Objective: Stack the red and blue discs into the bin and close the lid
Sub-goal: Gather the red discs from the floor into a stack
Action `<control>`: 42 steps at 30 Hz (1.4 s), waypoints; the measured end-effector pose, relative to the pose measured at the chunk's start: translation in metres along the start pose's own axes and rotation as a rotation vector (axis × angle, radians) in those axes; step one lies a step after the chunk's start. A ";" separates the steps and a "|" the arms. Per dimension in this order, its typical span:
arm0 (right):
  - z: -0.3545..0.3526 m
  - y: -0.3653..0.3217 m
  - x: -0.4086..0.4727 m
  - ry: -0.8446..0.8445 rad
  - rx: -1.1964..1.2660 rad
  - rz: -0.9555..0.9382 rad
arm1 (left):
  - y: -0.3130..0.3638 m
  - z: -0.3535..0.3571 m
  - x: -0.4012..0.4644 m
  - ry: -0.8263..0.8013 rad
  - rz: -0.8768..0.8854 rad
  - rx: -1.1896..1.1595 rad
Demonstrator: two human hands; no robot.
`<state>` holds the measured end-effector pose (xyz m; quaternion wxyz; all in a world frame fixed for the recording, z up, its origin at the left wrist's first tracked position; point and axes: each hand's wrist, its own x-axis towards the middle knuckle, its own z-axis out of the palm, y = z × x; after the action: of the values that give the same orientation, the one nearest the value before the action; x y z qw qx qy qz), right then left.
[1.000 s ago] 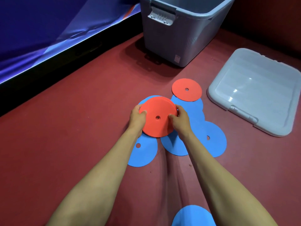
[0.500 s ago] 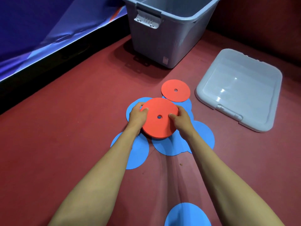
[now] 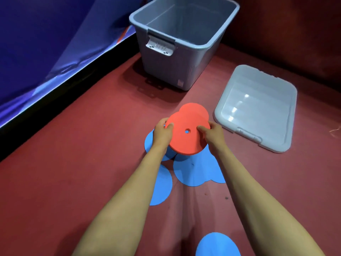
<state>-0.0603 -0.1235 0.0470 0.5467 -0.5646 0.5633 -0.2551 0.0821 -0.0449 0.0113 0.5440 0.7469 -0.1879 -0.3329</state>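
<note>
A stack of red discs (image 3: pixel 184 139) with a centre hole is held above the floor. My left hand (image 3: pixel 162 133) grips its left edge and my right hand (image 3: pixel 212 134) grips its right edge. Behind the stack a single red disc (image 3: pixel 193 109) lies on the floor, partly hidden by it. Several blue discs (image 3: pixel 197 170) lie flat under and around my forearms, and one more blue disc (image 3: pixel 217 244) sits at the bottom edge. The grey bin (image 3: pixel 175 58) stands open ahead, with nothing visible inside. Its lid (image 3: pixel 258 108) lies on the floor to the right.
The red floor (image 3: pixel 83 145) runs to a black ledge (image 3: pixel 55 93) and a blue sheet on the left. A dark red wall stands behind the bin and lid. A white latch handle (image 3: pixel 160 47) hangs on the bin's near end.
Both hands have lifted the red stack up and forward toward the bin. It now covers part of the single red disc. The view has tilted up, showing the bin's inside.
</note>
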 end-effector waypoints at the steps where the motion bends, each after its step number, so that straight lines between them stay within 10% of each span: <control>1: 0.000 -0.005 0.002 0.008 0.001 0.004 | 0.005 0.000 0.001 0.006 0.003 -0.005; 18: -0.038 -0.021 0.079 -0.026 0.122 0.115 | 0.043 0.060 0.017 0.103 -0.245 -0.098; 42: -0.003 0.042 0.191 -0.052 -0.033 0.125 | -0.009 0.099 0.141 -0.066 -0.156 0.085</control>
<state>-0.0329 -0.2896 -0.0532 0.5667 -0.5435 0.5873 -0.1963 0.1116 -0.2012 -0.0568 0.4780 0.7703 -0.1610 -0.3902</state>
